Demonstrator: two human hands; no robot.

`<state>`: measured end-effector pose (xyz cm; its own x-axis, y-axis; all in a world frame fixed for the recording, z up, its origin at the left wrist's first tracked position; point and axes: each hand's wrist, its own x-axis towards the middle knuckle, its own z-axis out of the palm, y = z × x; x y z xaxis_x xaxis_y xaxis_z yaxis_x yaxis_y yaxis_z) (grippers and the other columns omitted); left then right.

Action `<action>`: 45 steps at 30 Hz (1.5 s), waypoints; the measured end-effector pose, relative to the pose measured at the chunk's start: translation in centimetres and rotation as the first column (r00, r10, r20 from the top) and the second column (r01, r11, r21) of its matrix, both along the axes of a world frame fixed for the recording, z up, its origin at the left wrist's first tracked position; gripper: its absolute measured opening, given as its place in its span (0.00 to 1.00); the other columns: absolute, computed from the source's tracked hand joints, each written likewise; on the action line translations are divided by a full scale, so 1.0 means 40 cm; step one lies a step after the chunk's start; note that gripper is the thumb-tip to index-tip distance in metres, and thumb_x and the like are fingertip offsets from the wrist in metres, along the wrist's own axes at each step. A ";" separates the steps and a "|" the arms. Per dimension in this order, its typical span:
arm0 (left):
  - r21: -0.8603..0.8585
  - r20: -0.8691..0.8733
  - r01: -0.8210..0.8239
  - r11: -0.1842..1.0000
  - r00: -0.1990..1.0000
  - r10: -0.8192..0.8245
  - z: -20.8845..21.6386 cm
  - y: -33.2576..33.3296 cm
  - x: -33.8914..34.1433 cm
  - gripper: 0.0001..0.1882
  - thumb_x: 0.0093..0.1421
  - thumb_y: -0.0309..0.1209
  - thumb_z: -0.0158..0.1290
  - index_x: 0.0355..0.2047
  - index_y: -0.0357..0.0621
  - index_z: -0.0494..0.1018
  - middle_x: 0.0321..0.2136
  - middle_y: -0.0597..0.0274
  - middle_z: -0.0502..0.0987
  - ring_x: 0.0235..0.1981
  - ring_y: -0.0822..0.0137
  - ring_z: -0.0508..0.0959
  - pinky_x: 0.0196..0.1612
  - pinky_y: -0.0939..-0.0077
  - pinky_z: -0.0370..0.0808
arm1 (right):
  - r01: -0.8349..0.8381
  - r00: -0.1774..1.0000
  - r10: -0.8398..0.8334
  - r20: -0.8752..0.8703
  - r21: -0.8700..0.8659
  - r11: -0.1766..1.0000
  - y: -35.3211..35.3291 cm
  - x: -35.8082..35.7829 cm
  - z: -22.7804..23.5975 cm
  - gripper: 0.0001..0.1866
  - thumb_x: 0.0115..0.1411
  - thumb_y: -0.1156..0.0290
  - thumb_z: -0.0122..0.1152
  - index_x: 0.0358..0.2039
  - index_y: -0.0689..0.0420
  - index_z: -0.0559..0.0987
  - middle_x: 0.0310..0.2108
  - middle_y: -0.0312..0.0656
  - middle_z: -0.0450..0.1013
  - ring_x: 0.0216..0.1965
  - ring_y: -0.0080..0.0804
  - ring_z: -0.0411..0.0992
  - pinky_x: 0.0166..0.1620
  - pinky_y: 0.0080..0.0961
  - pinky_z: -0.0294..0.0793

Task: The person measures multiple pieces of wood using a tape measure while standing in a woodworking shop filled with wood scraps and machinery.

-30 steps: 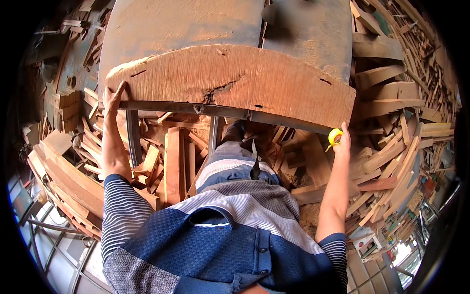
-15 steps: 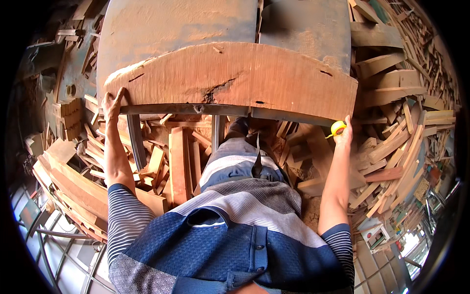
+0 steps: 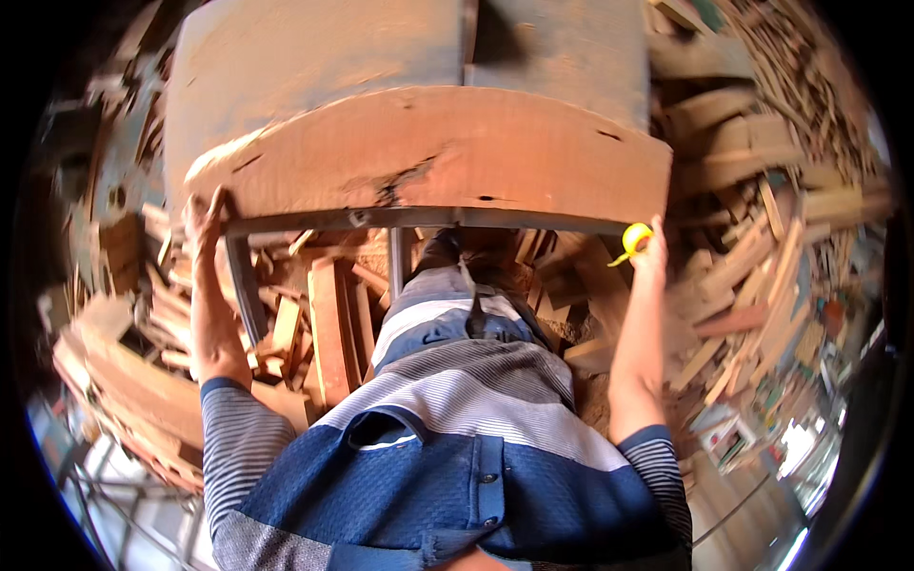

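A wide wooden board with a curved far edge lies across the near end of a dusty metal machine table. Its face has a dark crack and several small slots. At the board's left end, my left hand is closed on the near corner, thumb on top. My right hand is at the opposite near corner, its fingertips by the wood. Those same fingers hold a small yellow tape measure. Exactly how the right fingers meet the board is hidden.
Heaps of timber offcuts crowd the right side. Stacked curved planks lie to the left, and upright reddish pieces stand under the table's near edge beside its metal legs. A dark slot splits the tabletop.
The whole view has shifted, so table, board and hands appear further left, with some blur. Both hands stay at the board's ends, and the tape measure remains in the right hand.
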<state>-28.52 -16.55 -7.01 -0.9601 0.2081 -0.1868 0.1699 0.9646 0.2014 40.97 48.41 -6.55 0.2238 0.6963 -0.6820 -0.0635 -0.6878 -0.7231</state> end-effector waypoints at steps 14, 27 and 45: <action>0.506 0.825 -0.472 0.721 0.023 -0.564 0.255 0.803 0.988 0.34 0.69 0.59 0.50 0.60 0.43 0.72 0.58 0.55 0.75 0.60 0.55 0.76 0.63 0.55 0.72 | -0.325 0.809 0.371 -0.455 0.180 0.928 -0.565 -0.285 0.263 0.14 0.66 0.63 0.62 0.45 0.59 0.81 0.35 0.42 0.81 0.38 0.37 0.80 0.43 0.34 0.80; 0.424 0.861 -0.462 0.779 -0.059 -0.505 0.329 0.800 1.097 0.27 0.63 0.42 0.53 0.57 0.40 0.69 0.40 0.52 0.78 0.37 0.59 0.80 0.38 0.67 0.77 | -0.805 0.540 0.834 0.111 0.357 0.474 -0.597 -0.172 0.275 0.15 0.65 0.58 0.65 0.37 0.58 0.86 0.29 0.50 0.82 0.32 0.43 0.82 0.36 0.39 0.79; 0.641 0.474 0.706 0.302 -0.054 -0.879 0.361 0.700 1.018 0.12 0.57 0.32 0.56 0.36 0.37 0.81 0.36 0.58 0.77 0.44 0.65 0.77 0.47 0.74 0.72 | 0.117 0.991 -0.073 -0.113 0.449 0.886 -0.253 -0.018 0.043 0.32 0.59 0.55 0.75 0.56 0.64 0.77 0.47 0.49 0.79 0.46 0.34 0.77 0.50 0.34 0.79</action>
<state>12.18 11.46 7.43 0.3309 0.8375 -0.4348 0.5295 0.2166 0.8202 40.24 38.28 -4.84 0.2573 0.9130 -0.3167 -0.1919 -0.2729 -0.9427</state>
